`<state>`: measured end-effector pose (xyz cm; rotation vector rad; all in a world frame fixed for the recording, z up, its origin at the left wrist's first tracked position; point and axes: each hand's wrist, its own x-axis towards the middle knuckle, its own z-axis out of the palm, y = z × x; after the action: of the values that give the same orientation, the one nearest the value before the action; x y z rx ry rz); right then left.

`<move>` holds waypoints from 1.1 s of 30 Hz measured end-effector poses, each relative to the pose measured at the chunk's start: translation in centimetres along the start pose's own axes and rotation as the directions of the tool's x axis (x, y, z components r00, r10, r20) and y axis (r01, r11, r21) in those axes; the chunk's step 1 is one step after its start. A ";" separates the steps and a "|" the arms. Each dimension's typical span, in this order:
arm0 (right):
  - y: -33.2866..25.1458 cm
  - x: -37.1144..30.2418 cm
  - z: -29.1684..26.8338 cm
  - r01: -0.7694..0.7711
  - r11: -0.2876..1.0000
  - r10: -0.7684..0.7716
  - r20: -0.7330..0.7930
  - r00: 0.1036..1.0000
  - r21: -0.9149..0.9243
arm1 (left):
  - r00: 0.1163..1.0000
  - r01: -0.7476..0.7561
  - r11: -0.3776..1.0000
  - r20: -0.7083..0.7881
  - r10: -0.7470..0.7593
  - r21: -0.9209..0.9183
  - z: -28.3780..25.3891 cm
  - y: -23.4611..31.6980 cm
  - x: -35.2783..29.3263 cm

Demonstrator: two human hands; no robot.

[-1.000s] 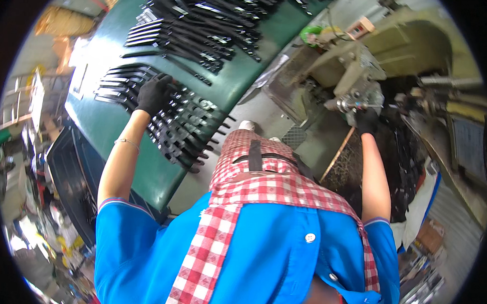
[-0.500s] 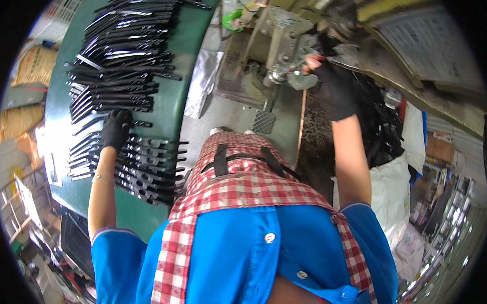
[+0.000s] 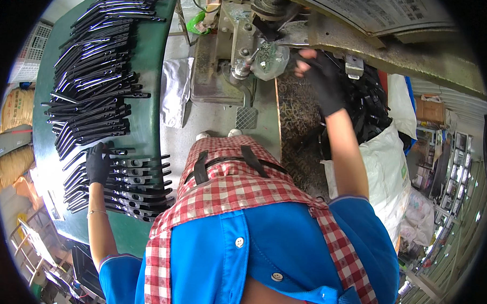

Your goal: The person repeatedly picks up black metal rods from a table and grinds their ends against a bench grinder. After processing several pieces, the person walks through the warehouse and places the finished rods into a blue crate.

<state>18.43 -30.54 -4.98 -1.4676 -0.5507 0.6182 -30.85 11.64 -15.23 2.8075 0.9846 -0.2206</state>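
Note:
My left hand point(image 3: 98, 163), in a black glove with the arm bare above it, rests on the green table with fingers curled over a slim black part point(image 3: 118, 152). Just in front of my body, several flat black parts with round holes point(image 3: 140, 179) lie in a row next to that hand. My right hand point(image 3: 322, 82), gloved with bare fingertips, hovers beside the machine point(image 3: 238, 42). Its thumb and finger are apart, slightly blurred, and nothing shows between them. A dark piece point(image 3: 267, 30) sits at the machine's head.
Long stacked rows of black parts point(image 3: 93, 69) cover the far table. A clear plastic tray of small metal bits point(image 3: 271, 60) hangs at the machine, above a foot pedal point(image 3: 246, 118). Right of me lie a heap of black parts point(image 3: 368, 102) and a white sack point(image 3: 381, 171).
My right hand has drawn away from the machine, toward the heap side. The whole view has shifted, while my left hand stays at the same part of the table.

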 end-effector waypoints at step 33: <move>-6.7 -3.8 1.7 0.301 0.447 -0.040 -0.318 0.947 0.842 | 0.693 -0.719 0.619 -0.254 0.675 -0.317 -14.3 33.1 7.6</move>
<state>14.82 -31.87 1.94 -0.4333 -0.0928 0.4190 -2.91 -6.43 0.63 2.5831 -0.1334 0.2209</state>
